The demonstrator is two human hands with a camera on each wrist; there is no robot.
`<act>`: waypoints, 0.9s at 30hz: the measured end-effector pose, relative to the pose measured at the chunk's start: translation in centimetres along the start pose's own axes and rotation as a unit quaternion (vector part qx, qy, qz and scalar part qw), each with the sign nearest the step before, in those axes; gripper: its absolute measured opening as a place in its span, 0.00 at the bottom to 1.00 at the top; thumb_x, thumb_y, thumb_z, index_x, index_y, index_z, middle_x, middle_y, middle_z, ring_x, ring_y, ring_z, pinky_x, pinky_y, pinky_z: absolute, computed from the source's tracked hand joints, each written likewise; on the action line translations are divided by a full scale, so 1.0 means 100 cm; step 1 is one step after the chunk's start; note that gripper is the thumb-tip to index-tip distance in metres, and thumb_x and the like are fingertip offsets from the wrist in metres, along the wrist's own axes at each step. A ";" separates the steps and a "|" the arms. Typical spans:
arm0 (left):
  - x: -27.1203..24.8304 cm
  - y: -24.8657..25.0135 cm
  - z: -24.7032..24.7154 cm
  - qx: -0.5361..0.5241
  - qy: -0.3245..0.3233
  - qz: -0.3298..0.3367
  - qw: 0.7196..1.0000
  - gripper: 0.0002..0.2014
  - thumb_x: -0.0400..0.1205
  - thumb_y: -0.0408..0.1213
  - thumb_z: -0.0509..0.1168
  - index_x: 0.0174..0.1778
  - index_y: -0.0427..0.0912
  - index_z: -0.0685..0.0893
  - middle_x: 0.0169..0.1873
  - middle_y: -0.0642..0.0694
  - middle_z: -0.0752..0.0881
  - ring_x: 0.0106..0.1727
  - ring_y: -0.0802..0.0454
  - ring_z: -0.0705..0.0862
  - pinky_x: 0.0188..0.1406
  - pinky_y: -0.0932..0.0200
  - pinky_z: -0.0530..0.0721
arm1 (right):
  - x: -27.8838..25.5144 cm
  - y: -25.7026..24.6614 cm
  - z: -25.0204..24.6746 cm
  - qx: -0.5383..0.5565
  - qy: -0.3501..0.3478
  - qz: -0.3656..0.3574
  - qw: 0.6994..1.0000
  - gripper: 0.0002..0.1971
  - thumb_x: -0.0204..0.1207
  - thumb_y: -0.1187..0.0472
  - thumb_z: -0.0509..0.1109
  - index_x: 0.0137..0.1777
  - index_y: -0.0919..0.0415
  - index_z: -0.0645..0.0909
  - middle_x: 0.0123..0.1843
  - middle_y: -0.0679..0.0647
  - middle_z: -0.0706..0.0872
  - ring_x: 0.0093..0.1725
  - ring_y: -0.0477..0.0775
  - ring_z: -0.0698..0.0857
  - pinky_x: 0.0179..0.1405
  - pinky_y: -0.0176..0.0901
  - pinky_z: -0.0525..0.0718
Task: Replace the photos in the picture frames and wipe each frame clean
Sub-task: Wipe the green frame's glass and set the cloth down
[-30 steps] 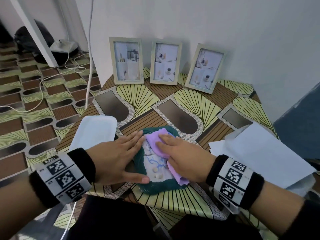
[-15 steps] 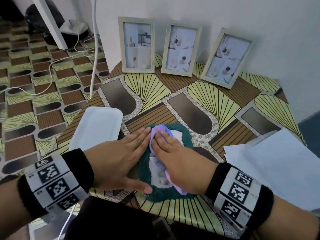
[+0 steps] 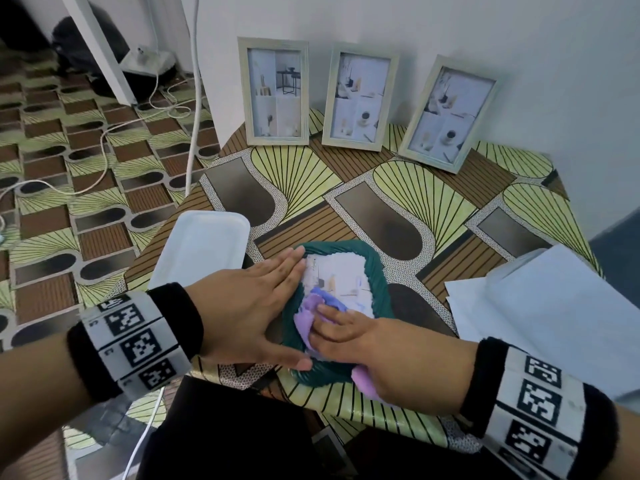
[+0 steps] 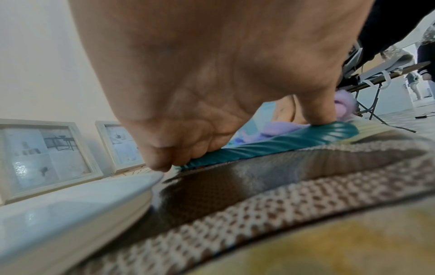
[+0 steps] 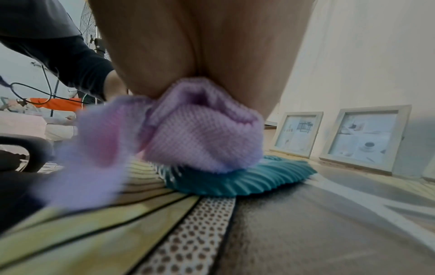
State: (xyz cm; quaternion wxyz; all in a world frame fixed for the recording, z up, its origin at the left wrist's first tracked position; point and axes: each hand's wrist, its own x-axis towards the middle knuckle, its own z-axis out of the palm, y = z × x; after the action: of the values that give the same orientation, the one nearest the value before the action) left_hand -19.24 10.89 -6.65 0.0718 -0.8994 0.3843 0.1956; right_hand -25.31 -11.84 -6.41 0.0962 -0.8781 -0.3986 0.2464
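A teal ribbed picture frame (image 3: pixel 375 268) lies flat near the table's front edge, with a photo showing in it. My left hand (image 3: pixel 256 306) rests flat on its left rim, fingers straight and thumb along the near edge. My right hand (image 3: pixel 367 341) presses a bunched purple cloth (image 3: pixel 306 315) onto the lower part of the photo, fingers laid over it. The left wrist view shows that hand (image 4: pixel 212 74) on the teal rim (image 4: pixel 282 143). The right wrist view has the cloth (image 5: pixel 200 134) wadded under the palm (image 5: pixel 200 46). Three pale frames (image 3: pixel 275 91) (image 3: pixel 360 98) (image 3: pixel 446 112) lean on the wall.
A white tray (image 3: pixel 204 251) sits just left of my left hand. White paper sheets (image 3: pixel 536 306) lie at the right of the patterned table (image 3: pixel 398 188). White cables (image 3: pixel 104 143) run over the floor on the left.
My right hand has slid the purple cloth from the top of the teal frame's photo down toward me. My left hand has stayed on the left rim.
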 end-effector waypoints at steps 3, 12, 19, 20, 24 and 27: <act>0.000 0.001 -0.002 0.000 -0.004 -0.004 1.000 0.63 0.65 0.87 0.41 0.81 0.43 0.25 0.80 0.49 0.23 0.81 0.60 0.25 0.76 0.64 0.33 | -0.016 -0.006 -0.004 0.007 -0.019 0.010 1.000 0.36 0.79 0.72 0.57 0.87 0.52 0.55 0.89 0.43 0.50 0.83 0.34 0.37 0.84 0.38 0.53; -0.004 0.005 -0.006 -0.015 -0.028 -0.020 0.999 0.65 0.62 0.88 0.42 0.82 0.46 0.26 0.79 0.54 0.21 0.80 0.65 0.29 0.84 0.55 0.52 | -0.043 -0.013 -0.006 -0.150 -0.063 0.109 0.981 0.37 0.79 0.67 0.56 0.87 0.56 0.49 0.89 0.50 0.53 0.88 0.47 0.45 0.83 0.53 0.63; -0.004 0.005 -0.007 -0.030 -0.040 -0.019 0.999 0.66 0.62 0.88 0.46 0.82 0.46 0.26 0.79 0.53 0.22 0.76 0.67 0.29 0.76 0.62 0.43 | -0.031 -0.011 -0.010 -0.184 -0.040 0.169 0.968 0.38 0.79 0.69 0.56 0.88 0.62 0.45 0.89 0.58 0.47 0.88 0.55 0.46 0.86 0.51 0.51; -0.004 0.005 -0.007 -0.032 -0.041 -0.019 0.998 0.66 0.62 0.88 0.46 0.82 0.46 0.26 0.79 0.53 0.22 0.76 0.67 0.29 0.76 0.62 0.43 | -0.029 -0.009 -0.013 -0.179 -0.041 0.174 0.968 0.38 0.80 0.69 0.56 0.88 0.62 0.44 0.89 0.59 0.45 0.88 0.55 0.45 0.86 0.50 0.51; -0.003 0.004 -0.005 -0.032 -0.042 -0.020 0.998 0.66 0.61 0.88 0.45 0.82 0.46 0.26 0.79 0.53 0.21 0.77 0.65 0.27 0.83 0.57 0.44 | -0.011 -0.004 -0.023 -0.163 -0.042 0.201 0.965 0.37 0.82 0.70 0.55 0.87 0.65 0.40 0.89 0.61 0.43 0.88 0.56 0.45 0.84 0.50 0.52; -0.002 0.004 -0.004 -0.034 -0.039 -0.018 0.998 0.66 0.61 0.88 0.45 0.82 0.46 0.26 0.79 0.53 0.21 0.78 0.64 0.27 0.82 0.59 0.42 | 0.004 0.000 -0.028 -0.156 -0.041 0.210 0.964 0.38 0.84 0.68 0.55 0.86 0.67 0.35 0.88 0.63 0.38 0.88 0.58 0.43 0.85 0.49 0.47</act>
State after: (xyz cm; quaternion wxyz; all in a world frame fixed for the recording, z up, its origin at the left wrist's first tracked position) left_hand -19.51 10.67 -6.24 0.0595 -0.8998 0.3579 0.2421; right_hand -23.62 -11.46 -4.18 -0.1126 -0.9356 -0.2421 0.2311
